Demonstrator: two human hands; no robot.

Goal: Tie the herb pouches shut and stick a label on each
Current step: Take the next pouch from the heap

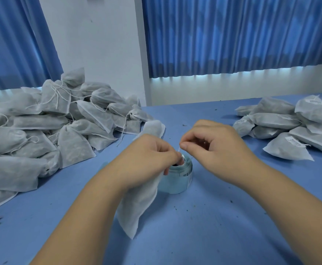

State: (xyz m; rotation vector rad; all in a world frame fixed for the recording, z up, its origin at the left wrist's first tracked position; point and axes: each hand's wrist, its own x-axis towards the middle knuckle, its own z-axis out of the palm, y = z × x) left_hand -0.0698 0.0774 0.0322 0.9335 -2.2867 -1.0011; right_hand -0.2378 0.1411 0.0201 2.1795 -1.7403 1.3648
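L hand point(148, 155) grips pouch point(137, 203), R hand point(213, 150) pinches white strip point(178, 149), over label roll point(177, 181)

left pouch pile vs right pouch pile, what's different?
Size: left pile is bigger and stacked higher than right pile. State: left pile pouches trail loose strings, unlabelled; right pile pouches carry white labels. Shared: filled whitish fabric pouches on the blue table.

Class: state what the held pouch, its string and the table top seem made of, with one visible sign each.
Pouch: probably non-woven fabric, matte white, slightly see-through, limp folds. String: thin white thread, likely cotton; too fine to be sure. Table top: smooth blue, faint sheen, perhaps laminate or vinyl.
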